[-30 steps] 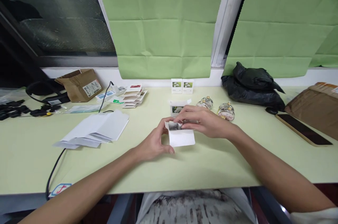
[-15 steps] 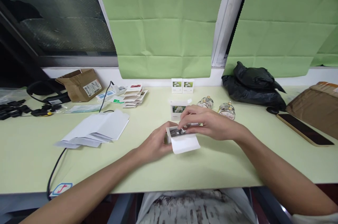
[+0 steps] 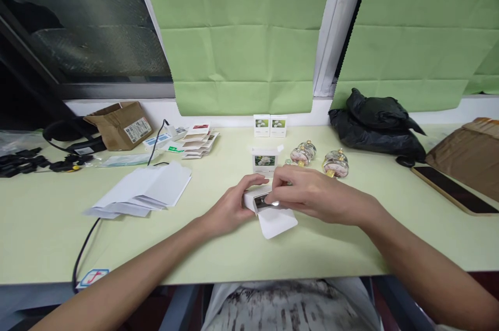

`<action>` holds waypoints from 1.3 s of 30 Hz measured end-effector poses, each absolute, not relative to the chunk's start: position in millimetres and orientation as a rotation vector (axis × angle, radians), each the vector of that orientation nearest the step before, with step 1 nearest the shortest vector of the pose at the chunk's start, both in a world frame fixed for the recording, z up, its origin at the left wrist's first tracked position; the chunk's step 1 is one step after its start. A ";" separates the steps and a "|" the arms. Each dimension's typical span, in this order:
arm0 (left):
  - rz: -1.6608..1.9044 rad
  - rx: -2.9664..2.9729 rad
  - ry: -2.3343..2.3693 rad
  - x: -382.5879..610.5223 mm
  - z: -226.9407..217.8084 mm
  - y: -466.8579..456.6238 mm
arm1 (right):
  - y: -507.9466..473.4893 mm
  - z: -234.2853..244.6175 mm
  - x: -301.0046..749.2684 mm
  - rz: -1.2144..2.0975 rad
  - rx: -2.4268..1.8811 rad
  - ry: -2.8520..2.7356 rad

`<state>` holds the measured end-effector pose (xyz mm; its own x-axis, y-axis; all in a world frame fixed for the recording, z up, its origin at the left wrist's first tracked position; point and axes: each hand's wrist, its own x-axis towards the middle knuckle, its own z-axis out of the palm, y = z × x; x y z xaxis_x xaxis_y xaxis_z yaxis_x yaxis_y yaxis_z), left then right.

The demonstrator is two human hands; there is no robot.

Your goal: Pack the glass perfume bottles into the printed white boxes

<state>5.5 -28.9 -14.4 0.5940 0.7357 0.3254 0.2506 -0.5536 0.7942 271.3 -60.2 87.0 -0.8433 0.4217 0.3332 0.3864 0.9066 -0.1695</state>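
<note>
My left hand (image 3: 230, 205) is closed around a small white carton (image 3: 251, 199) lying on its side, its end open and its white flap (image 3: 276, 223) hanging toward me. Over that opening, my right hand (image 3: 312, 193) has its fingers pinched together. A small shiny, silvery thing (image 3: 275, 203) shows at its fingertips, mostly hidden, and the carton looks dark inside. Just behind the hands stands another white carton (image 3: 265, 162) with a flower picture and an open top. Round glass bottles with gold tops, one of them here (image 3: 336, 163), stand right of it.
Two closed flower-picture cartons (image 3: 270, 126) stand by the wall. White papers (image 3: 144, 190), a stack of flat cartons (image 3: 198, 141) and an opened brown box (image 3: 122, 126) are on the left. A phone (image 3: 456, 190), a black plastic bag (image 3: 376, 126) and a brown parcel (image 3: 468, 159) lie right.
My right hand has turned and lowered, its fingertips now at the carton's opening. The carton has tipped, showing more of its white side, and its flap hangs lower.
</note>
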 end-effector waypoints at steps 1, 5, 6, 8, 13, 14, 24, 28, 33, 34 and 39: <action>0.850 2.099 0.772 5.5 -14.4 -27.9 | -61.3 87.3 270.6 0.102 -0.592 -2.719; 0.825 2.094 0.778 6.3 -10.6 -26.4 | -62.2 86.5 265.2 -0.013 -0.579 -2.752; 0.821 2.093 0.771 7.0 -8.5 -26.8 | -62.2 86.0 263.7 -0.044 -0.576 -2.757; 0.813 2.090 0.758 8.7 -3.4 -28.4 | -62.8 85.1 261.3 -0.097 -0.575 -2.765; 0.786 2.053 0.725 12.6 3.9 -31.4 | -65.0 83.9 263.9 0.008 -0.694 -2.679; 0.781 2.040 0.717 13.0 3.9 -31.5 | -65.2 83.9 265.3 0.035 -0.721 -2.660; 0.746 1.989 0.747 16.5 14.0 -35.8 | -66.8 82.9 257.8 -0.169 -0.586 -2.771; 0.739 1.972 0.766 17.5 15.8 -37.1 | -68.5 83.5 254.8 -0.264 -0.632 -2.768; 0.767 1.963 0.770 18.0 12.5 -36.9 | -67.5 82.4 254.2 -0.351 -0.622 -2.788; 0.769 1.959 0.772 17.7 12.0 -36.6 | -67.0 82.1 254.2 -0.369 -0.616 -2.788; 0.747 1.924 0.782 15.3 9.9 -34.5 | -65.2 80.0 255.5 -0.441 -0.623 -2.785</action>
